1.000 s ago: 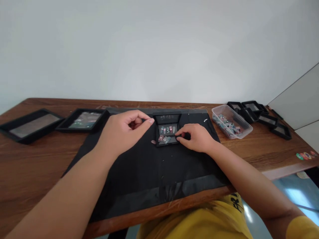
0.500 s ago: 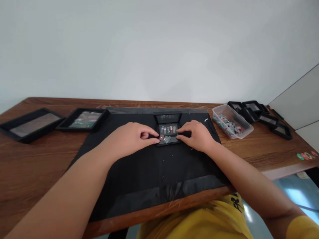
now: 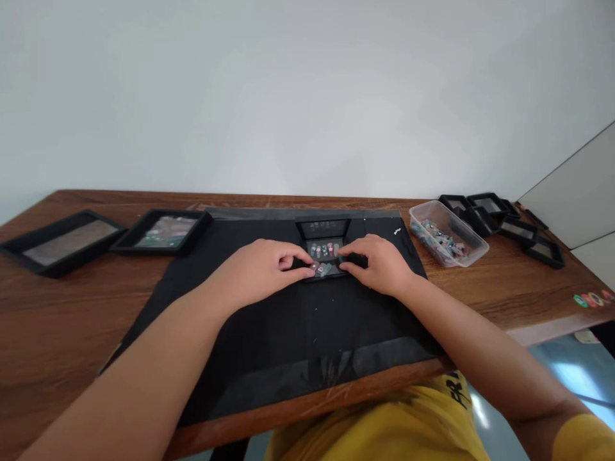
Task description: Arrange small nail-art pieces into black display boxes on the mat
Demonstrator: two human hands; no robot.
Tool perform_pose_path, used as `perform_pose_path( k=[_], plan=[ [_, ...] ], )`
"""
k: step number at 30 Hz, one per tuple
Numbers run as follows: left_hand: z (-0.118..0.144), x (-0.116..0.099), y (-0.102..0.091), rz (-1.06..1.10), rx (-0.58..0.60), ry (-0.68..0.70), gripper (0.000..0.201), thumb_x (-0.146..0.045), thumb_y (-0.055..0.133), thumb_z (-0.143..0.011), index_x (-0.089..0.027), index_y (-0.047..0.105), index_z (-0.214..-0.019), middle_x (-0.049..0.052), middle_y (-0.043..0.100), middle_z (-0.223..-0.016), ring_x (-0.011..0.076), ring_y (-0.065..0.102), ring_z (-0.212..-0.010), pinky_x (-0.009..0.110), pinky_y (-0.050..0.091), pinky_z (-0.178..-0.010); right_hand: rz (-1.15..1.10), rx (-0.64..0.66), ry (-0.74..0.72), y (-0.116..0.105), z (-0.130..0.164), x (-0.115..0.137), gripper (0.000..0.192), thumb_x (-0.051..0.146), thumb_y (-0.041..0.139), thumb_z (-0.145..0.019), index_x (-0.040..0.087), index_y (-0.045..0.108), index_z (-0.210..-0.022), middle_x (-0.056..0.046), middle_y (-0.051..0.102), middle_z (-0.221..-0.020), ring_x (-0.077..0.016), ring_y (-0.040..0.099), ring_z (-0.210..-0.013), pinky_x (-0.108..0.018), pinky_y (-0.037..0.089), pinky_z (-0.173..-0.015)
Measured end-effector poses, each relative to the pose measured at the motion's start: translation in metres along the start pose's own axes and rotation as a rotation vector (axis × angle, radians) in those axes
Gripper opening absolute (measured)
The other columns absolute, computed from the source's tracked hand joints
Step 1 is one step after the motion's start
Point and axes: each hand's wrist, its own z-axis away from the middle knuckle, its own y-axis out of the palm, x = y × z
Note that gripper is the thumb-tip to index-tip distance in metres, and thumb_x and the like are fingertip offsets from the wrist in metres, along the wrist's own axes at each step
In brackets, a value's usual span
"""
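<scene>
A small black box (image 3: 323, 226) stands with its lid raised on the black mat, in the middle of the head view. Inside it is a grey card of press-on nails (image 3: 325, 249), the nails pink and green in a row. Small clear packets (image 3: 325, 269) lie in the box's front part. My left hand (image 3: 262, 272) has thumb and forefinger closed at the card's left end, close to a pinkish packet. At the right end, my right hand (image 3: 379, 262) pinches the card's edge between thumb and forefinger. The fingertips partly hide both ends.
A clear plastic tub (image 3: 449, 234) of small packets stands on the right of the wooden table (image 3: 509, 294). Several black window boxes (image 3: 516, 229) lie beyond it. Two larger black trays (image 3: 163, 232) are on the left. The black mat (image 3: 269, 358) spans the middle.
My left hand has shifted slightly right, its fingertips further over the box. The card now looks a little bowed. My right hand has barely moved.
</scene>
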Motion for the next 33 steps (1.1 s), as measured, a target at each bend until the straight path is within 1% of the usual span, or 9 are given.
perform_pose_path(
  k=[3, 8, 12, 16, 19, 23, 26, 30, 33],
  plan=[
    [0.0, -0.006, 0.0, -0.016, 0.013, -0.025, 0.007, -0.038, 0.081, -0.077, -0.033, 0.085, -0.08, -0.006, 0.041, -0.047, 0.013, 0.038, -0.039, 0.029, 0.023, -0.042, 0.001, 0.006, -0.003, -0.001, 0.001, 0.002, 0.023, 0.019, 0.08, -0.092, 0.021, 0.082, -0.115, -0.007, 0.084, -0.112, -0.0228, 0.072, -0.099, -0.038, 0.051, -0.096],
    [0.002, -0.014, 0.007, 0.002, -0.006, 0.001, 0.011, -0.042, 0.079, -0.078, -0.033, 0.084, -0.082, -0.007, 0.038, -0.047, 0.0132, 0.035, -0.04, 0.028, 0.021, -0.042, -0.012, 0.014, -0.096, -0.001, 0.001, 0.005, 0.016, 0.021, 0.08, -0.094, 0.022, 0.084, -0.109, -0.007, 0.082, -0.108, -0.0216, 0.068, -0.097, -0.037, 0.049, -0.095],
    [0.003, -0.015, 0.013, 0.019, -0.04, 0.027, 0.01, -0.043, 0.079, -0.078, -0.033, 0.083, -0.079, -0.007, 0.042, -0.047, 0.0135, 0.039, -0.04, 0.028, 0.022, -0.043, 0.032, 0.037, -0.142, 0.002, 0.0, 0.008, 0.014, 0.023, 0.076, -0.097, 0.025, 0.085, -0.108, -0.007, 0.077, -0.105, -0.0216, 0.062, -0.095, -0.036, 0.047, -0.09],
    [0.002, -0.016, 0.014, 0.018, -0.038, 0.042, 0.009, -0.042, 0.079, -0.077, -0.034, 0.084, -0.078, -0.007, 0.044, -0.046, 0.0137, 0.041, -0.038, 0.028, 0.022, -0.042, 0.079, 0.081, -0.147, 0.002, 0.0, 0.011, 0.015, 0.024, 0.072, -0.1, 0.025, 0.085, -0.107, -0.007, 0.076, -0.104, -0.022, 0.059, -0.094, -0.038, 0.044, -0.09],
    [0.002, -0.017, 0.014, 0.013, -0.028, 0.049, 0.009, -0.041, 0.078, -0.078, -0.034, 0.085, -0.079, -0.007, 0.047, -0.046, 0.0142, 0.044, -0.039, 0.028, 0.023, -0.042, 0.099, 0.091, -0.126, 0.0, 0.001, 0.012, 0.015, 0.027, 0.073, -0.1, 0.024, 0.086, -0.107, -0.008, 0.076, -0.109, -0.0243, 0.059, -0.1, -0.041, 0.043, -0.091],
    [0.002, -0.018, 0.013, -0.007, 0.001, 0.035, 0.009, -0.041, 0.078, -0.08, -0.035, 0.085, -0.08, -0.006, 0.05, -0.046, 0.0148, 0.043, -0.04, 0.03, 0.024, -0.045, 0.116, 0.085, -0.116, -0.001, 0.004, 0.012, 0.016, 0.03, 0.071, -0.101, 0.027, 0.086, -0.107, -0.009, 0.075, -0.122, -0.028, 0.059, -0.115, -0.043, 0.043, -0.094],
    [0.002, -0.018, 0.013, -0.024, 0.012, 0.028, 0.009, -0.04, 0.078, -0.08, -0.035, 0.086, -0.08, -0.006, 0.052, -0.047, 0.0157, 0.045, -0.042, 0.03, 0.025, -0.047, 0.122, 0.087, -0.121, -0.001, 0.005, 0.012, 0.017, 0.03, 0.071, -0.101, 0.028, 0.086, -0.107, -0.01, 0.073, -0.13, -0.0298, 0.057, -0.124, -0.046, 0.044, -0.099],
    [0.002, -0.017, 0.014, -0.038, -0.003, 0.06, 0.009, -0.039, 0.078, -0.081, -0.035, 0.086, -0.082, -0.005, 0.052, -0.047, 0.0161, 0.047, -0.044, 0.03, 0.025, -0.047, 0.124, 0.087, -0.126, -0.002, 0.007, 0.012, 0.017, 0.03, 0.072, -0.1, 0.027, 0.086, -0.109, -0.01, 0.071, -0.137, -0.0319, 0.056, -0.133, -0.05, 0.044, -0.107],
    [0.002, -0.019, 0.013, -0.067, 0.001, 0.099, 0.012, -0.04, 0.076, -0.084, -0.033, 0.085, -0.083, -0.004, 0.055, -0.052, 0.0167, 0.052, -0.049, 0.029, 0.03, -0.05, 0.138, 0.085, -0.14, -0.003, 0.008, 0.013, 0.017, 0.031, 0.074, -0.099, 0.027, 0.086, -0.11, -0.011, 0.07, -0.141, -0.0337, 0.053, -0.14, -0.053, 0.043, -0.112]
  ],
)
